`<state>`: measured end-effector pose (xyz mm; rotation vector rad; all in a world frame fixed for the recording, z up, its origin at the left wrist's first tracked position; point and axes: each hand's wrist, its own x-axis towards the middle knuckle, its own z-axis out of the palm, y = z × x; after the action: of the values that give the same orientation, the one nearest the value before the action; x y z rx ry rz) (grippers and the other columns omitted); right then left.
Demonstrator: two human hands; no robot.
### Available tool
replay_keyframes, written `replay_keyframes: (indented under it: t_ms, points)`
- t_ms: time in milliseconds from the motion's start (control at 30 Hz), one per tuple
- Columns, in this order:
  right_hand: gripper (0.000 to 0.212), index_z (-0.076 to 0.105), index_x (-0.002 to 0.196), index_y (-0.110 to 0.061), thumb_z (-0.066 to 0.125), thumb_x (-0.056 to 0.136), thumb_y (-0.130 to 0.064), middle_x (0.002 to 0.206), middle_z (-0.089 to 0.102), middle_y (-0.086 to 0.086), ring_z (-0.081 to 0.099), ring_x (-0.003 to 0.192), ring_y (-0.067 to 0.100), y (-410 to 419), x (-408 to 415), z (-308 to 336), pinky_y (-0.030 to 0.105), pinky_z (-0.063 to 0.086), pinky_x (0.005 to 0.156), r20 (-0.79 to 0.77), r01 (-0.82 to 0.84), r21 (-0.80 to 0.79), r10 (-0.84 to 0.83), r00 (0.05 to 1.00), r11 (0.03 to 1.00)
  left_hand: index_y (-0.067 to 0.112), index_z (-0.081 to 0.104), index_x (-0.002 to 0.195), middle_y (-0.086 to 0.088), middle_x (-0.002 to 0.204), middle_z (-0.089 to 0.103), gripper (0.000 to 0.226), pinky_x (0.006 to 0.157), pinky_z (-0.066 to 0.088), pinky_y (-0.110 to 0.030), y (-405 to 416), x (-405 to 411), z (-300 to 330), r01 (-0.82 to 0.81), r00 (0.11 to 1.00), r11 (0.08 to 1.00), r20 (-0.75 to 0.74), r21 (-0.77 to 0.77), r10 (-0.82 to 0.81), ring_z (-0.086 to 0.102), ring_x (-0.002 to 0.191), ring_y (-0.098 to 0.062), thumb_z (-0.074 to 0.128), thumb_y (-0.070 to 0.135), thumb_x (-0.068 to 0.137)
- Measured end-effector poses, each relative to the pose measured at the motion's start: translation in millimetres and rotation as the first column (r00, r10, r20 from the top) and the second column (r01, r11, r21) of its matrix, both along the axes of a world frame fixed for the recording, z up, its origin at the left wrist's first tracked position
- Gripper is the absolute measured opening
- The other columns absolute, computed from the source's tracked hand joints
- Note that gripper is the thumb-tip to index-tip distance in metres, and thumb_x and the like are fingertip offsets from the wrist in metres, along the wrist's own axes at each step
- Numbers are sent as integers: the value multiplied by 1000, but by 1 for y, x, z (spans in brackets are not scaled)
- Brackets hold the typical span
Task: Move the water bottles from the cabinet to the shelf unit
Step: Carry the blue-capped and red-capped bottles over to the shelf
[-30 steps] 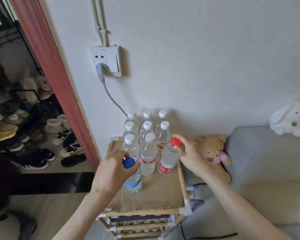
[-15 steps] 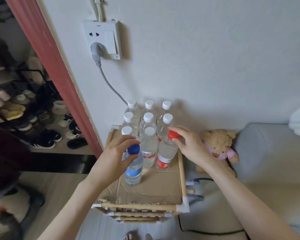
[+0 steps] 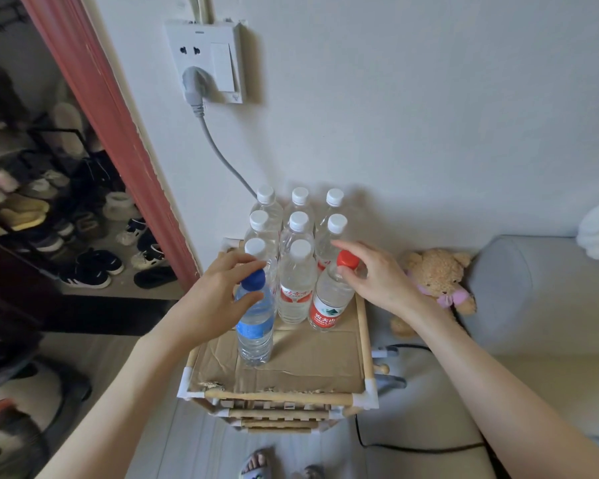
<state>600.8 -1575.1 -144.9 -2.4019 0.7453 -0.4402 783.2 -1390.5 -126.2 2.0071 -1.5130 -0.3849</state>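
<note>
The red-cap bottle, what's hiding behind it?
Behind the red-cap bottle stand two white-capped bottles, one behind the other, up to the wall. The right hand pinching the red cap covers part of the nearer one, so its label is mostly hidden.

A blue-capped water bottle (image 3: 255,326) with a blue label stands upright on the cardboard top of the wooden shelf unit (image 3: 362,326). Near it to the right stands a red-capped bottle (image 3: 331,299) with a red label. Behind them eight white-capped bottles (image 3: 296,281) stand upright in rows near the wall.
</note>
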Motion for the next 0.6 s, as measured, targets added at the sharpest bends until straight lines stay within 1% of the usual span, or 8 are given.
replay_keyframes:
  t_ms: [67,167,200,267,333,433,533,600]
  points:
    - [34,56,116,-19,61,83,-20,110,61,3,57,98,23,1,0,1,28,41,85,4,21,0,-21,1000,1000,17,53,123,9,109,53,42,75,33,-6,1,2,2,8,1000,1000,-7,14,-8,46,84,-4,58,6,83]
    - [32,59,109,-16,67,80,-28,103,63,3,56,90,20,-1,0,1,23,35,73,-30,94,-44,-96,995,995,19,58,117,23,88,47,39,71,32,-1,0,4,5,-48,999,998,-13,29,48,50,75,2,60,5,81]
    - [34,59,105,-15,69,77,-32,100,63,3,54,86,18,-2,1,1,21,31,68,-32,125,-62,-127,991,990,18,59,115,24,85,46,37,70,32,0,-1,4,5,-75,997,997,-11,27,75,50,71,0,62,7,80]
    - [35,59,100,-13,71,74,-35,97,64,3,54,84,19,-3,1,3,21,30,66,-24,162,-79,-164,986,984,18,61,111,20,81,46,34,69,31,1,-1,4,5,-113,993,994,-16,15,113,50,70,0,67,12,77]
    - [36,59,102,-13,71,74,-34,98,64,5,54,84,20,-3,1,2,23,32,69,-21,168,-76,-170,985,983,19,61,108,18,81,48,33,68,32,1,0,4,3,-110,994,994,-24,6,110,51,72,2,69,16,76]
    - [40,60,113,-16,70,77,-29,104,60,4,56,90,21,-3,0,0,23,34,74,-11,141,-45,-142,990,989,19,60,107,18,82,48,32,66,34,-1,0,4,3,-89,995,996,-36,1,89,50,74,7,69,16,76]
    - [42,56,122,-21,65,81,-22,105,51,-2,56,96,21,-3,2,0,21,37,81,-4,107,46,-107,994,993,17,59,109,19,83,47,32,65,35,-1,0,5,5,-79,996,997,-43,4,79,52,70,-1,66,11,78]
    - [44,53,125,-22,63,83,-16,105,49,-4,55,100,21,-2,4,0,26,42,90,17,87,127,-90,996,988,17,57,113,18,89,48,34,67,36,-1,2,7,5,-36,998,999,-51,15,37,52,76,2,61,7,81]
